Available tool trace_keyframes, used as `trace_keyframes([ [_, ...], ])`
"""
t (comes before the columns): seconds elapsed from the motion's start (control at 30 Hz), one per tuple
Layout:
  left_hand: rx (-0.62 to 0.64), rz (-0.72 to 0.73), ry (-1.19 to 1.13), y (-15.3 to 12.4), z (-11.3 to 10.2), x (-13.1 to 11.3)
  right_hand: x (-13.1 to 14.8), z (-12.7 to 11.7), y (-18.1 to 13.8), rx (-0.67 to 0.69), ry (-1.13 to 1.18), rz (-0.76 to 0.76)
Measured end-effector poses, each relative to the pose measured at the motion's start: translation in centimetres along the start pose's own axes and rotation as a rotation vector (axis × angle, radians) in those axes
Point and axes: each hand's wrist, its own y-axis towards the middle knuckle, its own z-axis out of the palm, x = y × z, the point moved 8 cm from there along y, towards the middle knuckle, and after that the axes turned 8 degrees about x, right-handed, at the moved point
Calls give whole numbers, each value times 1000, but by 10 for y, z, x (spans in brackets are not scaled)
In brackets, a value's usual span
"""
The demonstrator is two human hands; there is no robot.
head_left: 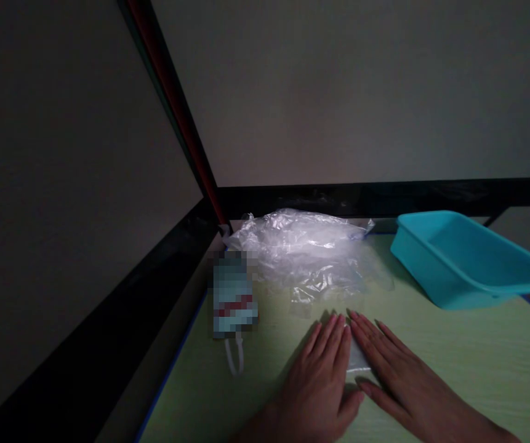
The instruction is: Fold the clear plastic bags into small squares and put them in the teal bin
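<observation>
A small clear plastic bag (358,359) lies flat on the pale green table, mostly covered by my hands. My left hand (322,375) rests palm down over its left part, fingers stretched forward. Over its right part lies my right hand (396,369), also flat with the fingers straight. The fingertips of both hands almost meet at the far end of the bag, and the thumbs come close together at the near end. Whatever the bag may contain is hidden. Just beyond my fingertips spreads a heap of crumpled clear plastic bags (306,246).
A turquoise plastic basin (458,271) stands at the back right of the table (477,351). At the left edge lies a blurred-out item (234,295) with a white strap loop. Grey wall panels with dark rails rise behind and to the left.
</observation>
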Motion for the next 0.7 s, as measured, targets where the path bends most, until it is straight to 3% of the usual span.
trace_keyframes([
  [0.3,-5,8,-68,-2,3,3,-2,-14,4,-10,-33,-22],
  [0.5,-20,4,-99,-2,6,3,5,-32,3,-99,-27,-197],
  [0.7,-23,-4,-104,-1,7,3,9,-34,1,-126,-59,-217],
])
